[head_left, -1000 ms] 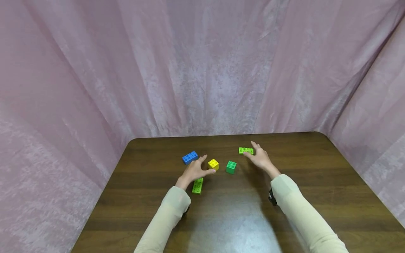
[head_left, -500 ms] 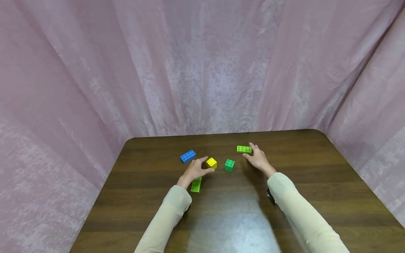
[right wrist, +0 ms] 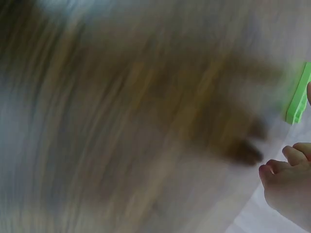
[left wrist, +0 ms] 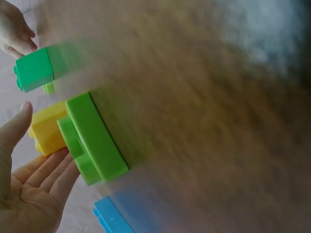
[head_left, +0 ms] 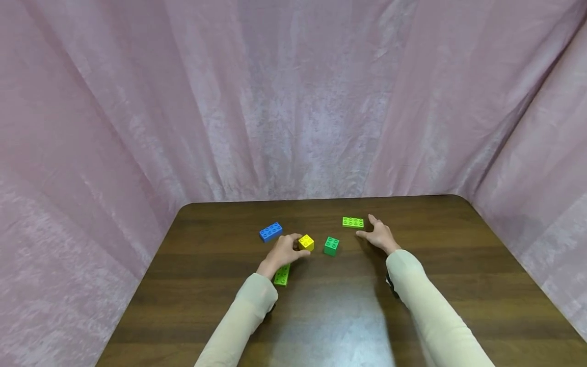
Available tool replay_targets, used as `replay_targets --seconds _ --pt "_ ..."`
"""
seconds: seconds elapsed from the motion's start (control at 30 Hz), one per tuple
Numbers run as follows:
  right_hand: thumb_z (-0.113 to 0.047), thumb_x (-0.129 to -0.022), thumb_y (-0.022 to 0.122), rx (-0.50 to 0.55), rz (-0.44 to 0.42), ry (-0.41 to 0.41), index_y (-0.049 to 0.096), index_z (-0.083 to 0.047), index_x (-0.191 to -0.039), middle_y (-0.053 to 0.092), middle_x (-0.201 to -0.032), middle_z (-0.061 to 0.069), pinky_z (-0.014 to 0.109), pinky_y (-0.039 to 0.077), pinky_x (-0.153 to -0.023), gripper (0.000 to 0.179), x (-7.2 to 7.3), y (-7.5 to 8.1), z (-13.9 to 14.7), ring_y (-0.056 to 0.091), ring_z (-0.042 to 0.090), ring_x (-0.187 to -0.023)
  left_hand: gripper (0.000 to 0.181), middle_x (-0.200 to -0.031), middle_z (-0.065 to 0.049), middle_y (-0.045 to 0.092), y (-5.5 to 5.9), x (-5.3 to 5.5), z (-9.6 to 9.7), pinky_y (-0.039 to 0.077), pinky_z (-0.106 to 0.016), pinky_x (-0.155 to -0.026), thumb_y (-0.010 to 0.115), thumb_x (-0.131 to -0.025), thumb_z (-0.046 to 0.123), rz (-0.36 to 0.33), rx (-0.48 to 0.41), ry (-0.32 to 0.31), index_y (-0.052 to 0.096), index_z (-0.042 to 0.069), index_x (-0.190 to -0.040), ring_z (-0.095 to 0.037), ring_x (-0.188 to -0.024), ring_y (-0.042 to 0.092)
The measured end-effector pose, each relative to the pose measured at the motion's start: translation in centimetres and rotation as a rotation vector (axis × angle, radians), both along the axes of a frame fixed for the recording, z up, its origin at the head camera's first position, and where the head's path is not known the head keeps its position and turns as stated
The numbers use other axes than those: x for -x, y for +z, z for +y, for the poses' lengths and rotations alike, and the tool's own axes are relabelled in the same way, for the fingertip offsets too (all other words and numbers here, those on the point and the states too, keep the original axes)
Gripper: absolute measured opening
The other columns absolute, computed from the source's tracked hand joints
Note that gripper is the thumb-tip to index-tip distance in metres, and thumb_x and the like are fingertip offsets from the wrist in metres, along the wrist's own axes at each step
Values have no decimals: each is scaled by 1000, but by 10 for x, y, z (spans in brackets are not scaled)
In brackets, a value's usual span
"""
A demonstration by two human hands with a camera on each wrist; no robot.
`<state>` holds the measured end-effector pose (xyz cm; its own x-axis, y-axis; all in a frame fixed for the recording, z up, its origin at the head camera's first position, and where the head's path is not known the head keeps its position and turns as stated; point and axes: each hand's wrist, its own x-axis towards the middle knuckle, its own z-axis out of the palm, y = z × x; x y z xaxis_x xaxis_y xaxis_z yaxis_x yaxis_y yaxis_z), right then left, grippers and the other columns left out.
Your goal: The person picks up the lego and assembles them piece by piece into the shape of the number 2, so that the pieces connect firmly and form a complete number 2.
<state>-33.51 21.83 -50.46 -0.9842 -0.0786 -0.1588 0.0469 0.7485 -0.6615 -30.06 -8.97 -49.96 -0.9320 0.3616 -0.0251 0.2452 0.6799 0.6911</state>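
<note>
While the yellow block (head_left: 306,243) is flanked by the parted thumb and fingers of the left hand (head_left: 281,251), contact cannot be confirmed. The right hand (head_left: 380,237), thumb and fingers spread, is held beside a lime block (head_left: 352,223); between the hands, a green block (head_left: 331,246) is set on the surface (head_left: 220,250).

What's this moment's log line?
left grip: flanks yellow block, contact unclear | right grip: beside far lime block, apart | green block: untouched
</note>
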Motion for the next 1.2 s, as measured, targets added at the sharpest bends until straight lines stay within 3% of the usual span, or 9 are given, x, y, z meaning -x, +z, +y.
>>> replay_targets --seconds 0.23,0.47,0.8,0.93,1.2 --pt "-42 -91 66 22 16 -42 23 2 -152 25 -156 29 60 29 -112 87 1 -2 -6 24 49 -142 54 -116 -20 69 -4 5 -3 57 -38 -85 75 -86 23 -5 -46 19 57 -5 -130 -27 -100 68" --pt "-22 -94 64 34 26 -68 28 5 -150 28 -155 29 58 29 -114 71 8 -1 -13 24 47 -143 50 -109 -16 70 -4 5 -5 56 -34 -80 77 -84 24 6 -12 32 63 -3 -123 -21 -90 65" --pt "-21 -92 66 1 -26 -44 32 5 -148 25 -155 31 60 22 -116 71 20 3 -5 15 52 -143 40 -105 -14 71 -4 11 -1 56 -33 -79 75 -85 22 12 10 5 66 -1 -117 -19 -89 66" --pt "-18 -92 67 -26 5 -48 41 5 -144 32 -151 31 59 26 -114 63 21 0 -11 21 53 -140 39 -105 -13 72 -4 10 -4 56 -34 -78 76 -84 24 18 35 15 67 1 -115 -21 -91 68" --pt "-15 -91 67 -52 35 -133 53 1 -137 44 -143 29 57 34 -110 50 25 -4 -16 32 49 -136 39 -105 -14 73 -2 12 -1 57 -35 -79 75 -85 23 37 55 -1 67 0 -115 -23 -92 69"
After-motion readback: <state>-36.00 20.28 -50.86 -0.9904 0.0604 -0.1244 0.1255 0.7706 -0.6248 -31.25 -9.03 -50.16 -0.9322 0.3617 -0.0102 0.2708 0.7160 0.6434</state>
